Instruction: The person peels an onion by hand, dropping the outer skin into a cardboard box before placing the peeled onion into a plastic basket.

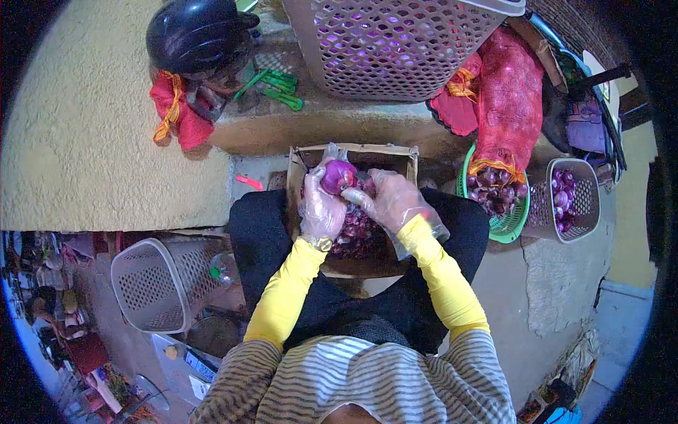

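Observation:
A purple-red onion [337,177] is gripped in my left hand [321,208], which wears a clear plastic glove. My right hand [395,200], gloved the same way, is closed beside the onion, its thumb reaching to the onion's lower side. A small dark piece shows at its curled fingers, and I cannot tell what it is. Both hands are over a cardboard box [353,272] between my knees. Reddish onion skins [357,237] lie inside the box, partly hidden by my hands.
A large crate [409,85] of onions stands on the ledge ahead. To the right are a red mesh sack [510,99], a green basket [505,230] with onions and a smaller crate [590,212]. Another crate [152,283] lies at left. A dark helmet [191,35] and green-handled tools [282,88] sit at upper left.

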`<state>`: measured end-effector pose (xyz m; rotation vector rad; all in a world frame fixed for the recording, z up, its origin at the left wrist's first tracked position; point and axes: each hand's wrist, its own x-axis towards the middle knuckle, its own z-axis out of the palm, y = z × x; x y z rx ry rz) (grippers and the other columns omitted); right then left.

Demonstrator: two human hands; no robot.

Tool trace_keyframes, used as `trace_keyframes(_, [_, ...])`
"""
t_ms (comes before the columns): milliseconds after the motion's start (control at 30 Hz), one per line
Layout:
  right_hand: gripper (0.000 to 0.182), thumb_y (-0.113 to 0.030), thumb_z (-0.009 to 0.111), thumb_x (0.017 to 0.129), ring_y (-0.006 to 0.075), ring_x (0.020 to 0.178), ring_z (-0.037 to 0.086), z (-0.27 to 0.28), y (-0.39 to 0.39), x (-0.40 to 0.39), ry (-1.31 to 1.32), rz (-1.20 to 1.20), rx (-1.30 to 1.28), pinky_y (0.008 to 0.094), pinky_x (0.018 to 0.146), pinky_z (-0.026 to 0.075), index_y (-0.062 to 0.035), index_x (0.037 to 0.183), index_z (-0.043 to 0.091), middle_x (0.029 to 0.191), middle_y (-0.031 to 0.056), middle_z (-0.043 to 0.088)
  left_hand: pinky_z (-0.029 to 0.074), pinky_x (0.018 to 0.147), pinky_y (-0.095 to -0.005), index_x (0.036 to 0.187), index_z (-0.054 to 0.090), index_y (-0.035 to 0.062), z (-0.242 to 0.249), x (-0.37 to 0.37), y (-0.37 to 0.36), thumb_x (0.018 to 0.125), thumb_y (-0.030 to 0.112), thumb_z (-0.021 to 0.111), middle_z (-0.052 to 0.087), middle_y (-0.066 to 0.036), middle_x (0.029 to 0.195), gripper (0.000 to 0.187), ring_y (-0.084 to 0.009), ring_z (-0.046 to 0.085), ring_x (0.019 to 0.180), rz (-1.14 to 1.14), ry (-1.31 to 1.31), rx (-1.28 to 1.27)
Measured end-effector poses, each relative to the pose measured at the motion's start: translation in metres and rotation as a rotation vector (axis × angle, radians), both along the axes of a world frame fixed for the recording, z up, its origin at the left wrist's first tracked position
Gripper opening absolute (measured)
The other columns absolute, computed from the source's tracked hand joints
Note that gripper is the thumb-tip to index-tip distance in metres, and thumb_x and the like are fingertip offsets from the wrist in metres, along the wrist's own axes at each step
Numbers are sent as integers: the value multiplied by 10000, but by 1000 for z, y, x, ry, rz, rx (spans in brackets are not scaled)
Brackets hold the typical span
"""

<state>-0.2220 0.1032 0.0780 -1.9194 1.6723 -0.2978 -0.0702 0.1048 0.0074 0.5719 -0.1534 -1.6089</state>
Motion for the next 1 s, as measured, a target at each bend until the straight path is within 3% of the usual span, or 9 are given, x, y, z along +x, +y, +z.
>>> trace_keyframes(133, [631, -659, 690, 819, 421, 811, 686, -4, -1, -1, -16, 12, 10, 501, 726, 533, -34, 910, 665, 823, 228, 689, 406, 1108, -404, 1253, 575, 47, 4, -5, 0, 998, 299, 503, 531, -101, 1439, 366, -258, 518, 1294, 58, -36, -1])
trace_keyframes(200, [636, -662, 691, 815, 421, 813, 687, -3, 0, 0, -45, 0, 7, 501, 726, 532, -34, 911, 666, 823, 231, 686, 339, 1170, -417, 1391, 505, 25, 5, -5, 2, 1009, 265, 463, 467, -87, 1512, 453, -262, 430, 1396, 32, -38, -9])
trace_keyframes(300, [665, -682, 695, 796, 420, 800, 684, -1, 0, -1, -69, -20, 23, 500, 712, 531, -27, 903, 661, 813, 224, 686, 325, 1182, -437, 1433, 469, 16, 0, -4, 2, 1009, 269, 459, 440, -101, 1533, 493, -267, 397, 1426, -4, -49, -23])
trace_keyframes(500, [682, -707, 683, 775, 394, 842, 692, 3, 4, -5, 61, -23, -129, 490, 727, 542, -38, 901, 657, 867, 212, 686, 335, 1173, -452, 1504, 393, 21, 1, 2, 2, 1015, 297, 504, 473, -118, 1488, 573, -261, 452, 1360, -122, -59, -181])
trace_keyframes(633, [694, -723, 672, 767, 393, 816, 686, 0, 4, -3, 61, -1, -176, 487, 713, 540, -40, 894, 652, 846, 205, 680, 369, 1149, -443, 1503, 408, 42, 0, -5, 1, 1013, 283, 541, 483, -119, 1471, 561, -257, 487, 1306, -85, -44, -30])
trace_keyframes(700, [689, -729, 677, 762, 369, 731, 686, -8, 5, -1, 47, -8, -290, 474, 646, 535, -46, 847, 650, 778, 165, 674, 396, 1127, -431, 1481, 446, 70, -7, -4, 1, 1013, 249, 555, 497, -116, 1455, 513, -249, 504, 1284, -82, -89, -16])
trace_keyframes(933, [670, -717, 676, 770, 363, 723, 685, -14, 3, -4, 45, 1, -338, 472, 635, 532, -50, 829, 649, 765, 163, 671, 447, 1063, -407, 1453, 483, 99, -7, 0, 2, 1010, 214, 560, 539, -107, 1399, 465, -215, 550, 1193, -97, 13, -12])
trace_keyframes(1000, [690, -724, 639, 788, 387, 807, 684, -8, 3, -5, 71, 16, -233, 492, 705, 536, -43, 895, 660, 856, 205, 683, 456, 1046, -403, 1453, 482, 99, -7, -1, 2, 1007, 211, 563, 535, -107, 1406, 466, -210, 554, 1174, -91, 7, -12])
